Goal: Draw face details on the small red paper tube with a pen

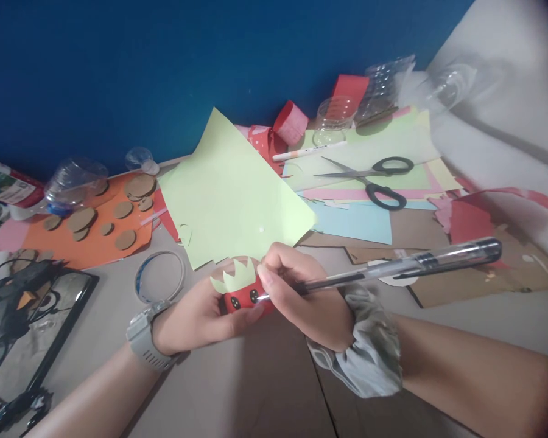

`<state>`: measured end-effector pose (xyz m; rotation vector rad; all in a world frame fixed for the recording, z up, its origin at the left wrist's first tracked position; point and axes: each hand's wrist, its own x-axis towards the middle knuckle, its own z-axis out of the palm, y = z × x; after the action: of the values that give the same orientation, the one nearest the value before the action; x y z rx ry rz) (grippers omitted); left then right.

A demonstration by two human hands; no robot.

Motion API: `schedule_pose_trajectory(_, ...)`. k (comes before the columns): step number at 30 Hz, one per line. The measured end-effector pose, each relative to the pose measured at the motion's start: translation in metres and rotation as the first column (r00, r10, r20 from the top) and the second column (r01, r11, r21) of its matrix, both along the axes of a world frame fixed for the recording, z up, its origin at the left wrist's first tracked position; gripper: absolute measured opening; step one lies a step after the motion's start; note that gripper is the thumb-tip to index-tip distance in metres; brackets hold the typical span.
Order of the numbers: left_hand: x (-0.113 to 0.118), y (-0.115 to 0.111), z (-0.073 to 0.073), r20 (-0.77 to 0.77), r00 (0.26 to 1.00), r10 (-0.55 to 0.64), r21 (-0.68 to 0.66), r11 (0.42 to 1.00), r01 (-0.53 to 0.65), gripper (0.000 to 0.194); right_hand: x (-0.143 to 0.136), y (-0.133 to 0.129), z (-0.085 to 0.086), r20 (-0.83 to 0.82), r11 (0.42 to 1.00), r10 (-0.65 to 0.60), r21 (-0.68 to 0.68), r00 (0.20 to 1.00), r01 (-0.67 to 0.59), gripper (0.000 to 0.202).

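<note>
A small red paper figure with two black dotted eyes and a pale green zigzag paper crown is held low in the middle of the view. My left hand, with a grey watch on its wrist, is closed around the figure from the left and below. In my right hand is a clear-barrelled pen, its tip by the right eye. The fingers of the right hand also come up against the crown's right side. Part of the figure's lower edge is hidden by my fingers.
Behind the hands lies a large pale green sheet. Black-handled scissors and a white marker rest on papers at right. Leftward are a tape roll, cardboard discs on orange paper, and a dark-edged device with cables.
</note>
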<state>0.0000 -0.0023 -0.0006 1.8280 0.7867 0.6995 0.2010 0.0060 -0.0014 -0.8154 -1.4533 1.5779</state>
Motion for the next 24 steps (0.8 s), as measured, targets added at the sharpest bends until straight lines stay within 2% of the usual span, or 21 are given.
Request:
schedule_pose_trajectory(5, -0.001, -0.0007, -0.0004, -0.018, 1.0, 0.008, 0.005, 1.0, -0.008, 0.005, -0.0002, -0.0011, -0.0018, 0.006, 0.999, -0.033, -0.006, 0.999, 0.033, 0.035)
schedule_pose_trajectory(11, 0.0, -0.0002, 0.0002, -0.021, 1.0, 0.007, 0.008, 1.0, -0.007, 0.012, -0.0005, 0.0, 0.0014, -0.011, 1.0, 0.009, 0.006, 1.0, -0.009, 0.038)
schedule_pose_trajectory(18, -0.0023, 0.0002, 0.0005, -0.031, 0.999, 0.013, 0.027, 1.0, -0.012, 0.004, -0.003, -0.0021, -0.0017, 0.006, 0.996, -0.07, -0.055, 0.998, 0.07, 0.033)
schedule_pose_trajectory(24, -0.0017, -0.0004, 0.0013, -0.021, 1.0, 0.002, 0.021, 1.0, -0.002, 0.005, -0.0031, -0.0016, -0.0004, -0.056, 0.999, -0.036, -0.042, 0.998, 0.034, 0.038)
